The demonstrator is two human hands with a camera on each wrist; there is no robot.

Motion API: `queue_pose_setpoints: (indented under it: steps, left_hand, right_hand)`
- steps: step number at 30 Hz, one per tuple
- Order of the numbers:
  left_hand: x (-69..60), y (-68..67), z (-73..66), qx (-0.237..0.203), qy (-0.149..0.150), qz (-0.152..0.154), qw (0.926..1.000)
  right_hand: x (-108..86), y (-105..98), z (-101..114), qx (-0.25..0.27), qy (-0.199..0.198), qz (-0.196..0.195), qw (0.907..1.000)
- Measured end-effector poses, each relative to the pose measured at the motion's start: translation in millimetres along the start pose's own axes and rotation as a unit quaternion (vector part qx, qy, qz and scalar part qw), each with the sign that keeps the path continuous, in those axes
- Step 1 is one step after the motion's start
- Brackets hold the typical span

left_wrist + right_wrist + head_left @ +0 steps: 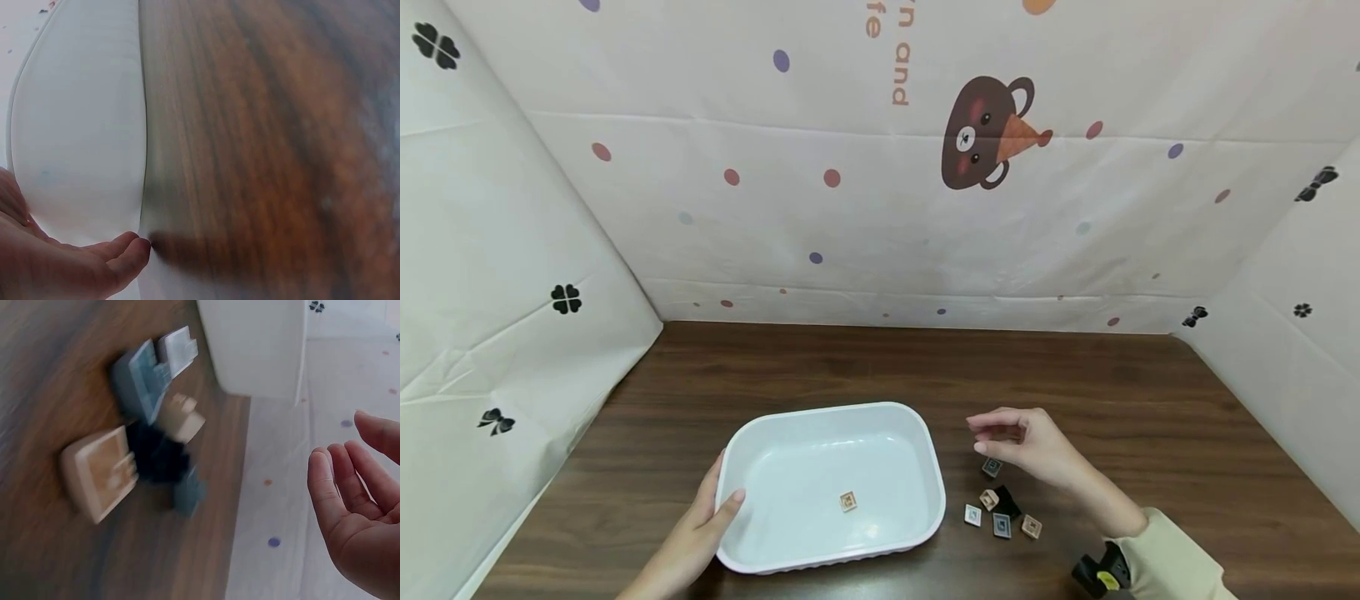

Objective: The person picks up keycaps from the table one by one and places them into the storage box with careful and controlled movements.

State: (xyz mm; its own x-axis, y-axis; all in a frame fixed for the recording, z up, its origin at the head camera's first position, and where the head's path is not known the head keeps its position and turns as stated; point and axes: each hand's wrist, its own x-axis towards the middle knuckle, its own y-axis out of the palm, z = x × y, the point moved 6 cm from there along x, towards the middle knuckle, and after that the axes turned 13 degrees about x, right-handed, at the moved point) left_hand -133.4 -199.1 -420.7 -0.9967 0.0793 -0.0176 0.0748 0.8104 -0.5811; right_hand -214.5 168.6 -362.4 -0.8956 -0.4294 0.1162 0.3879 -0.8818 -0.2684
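White, glossy and apparently plastic, a shallow rectangular tray [790, 467] is clasped at its left end by the left hand [696, 529], with the thumb over the rim and the other fingers against the outer wall. Inside it, well to the right of that thumb, lies one tan square piece with a raised design [847, 501]. The right hand [1028, 440] hangs just beyond the tray's right rim, its thumb and fingers apart with nothing between them.

A dark grey-blue square piece [992, 467] lies directly below the right thumb, partly hidden by the hand in the head view, so a grasp there might well be made half blind. Nearer the person than those fingers, a tilted tan piece [988, 499] seems to touch a black piece [1007, 502]; closing on either could drag or topple its neighbour. Close around them are a white square piece [973, 515], a blue-grey square piece [1002, 525] and a brownish-tan square piece [1032, 526].

To the left of the right fingers, the tray's raised wall stands in the way; anything carried too low could clip it. A pull from the left fingers could slide the tray across the dark wood-grain tabletop [737, 358]. Ahead of both hands rises a white, dotted sheet [880, 217].
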Motion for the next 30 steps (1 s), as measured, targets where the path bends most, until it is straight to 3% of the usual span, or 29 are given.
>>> queue_pose_setpoints:
  steps: [12, 24, 30]
  left_hand:
    - [0.8, 0.4, 2.0, -0.002, -0.001, -0.004, 1.0]
    - [0.3, 1.2, 1.0, -0.02, -0.015, 0.007, 0.9997]
    - [0.6, 1.8, -0.1, -0.034, -0.023, 0.014, 0.9991]
  right_hand:
    - [-6.2, -16.5, -25.2, -0.013, 0.027, -0.018, 0.9994]
    - [-8.3, -18.5, -47.0, 0.01, 0.069, -0.002, 0.9976]
    - [-8.9, -17.6, -52.9, 0.019, 0.067, 0.016, 0.9974]
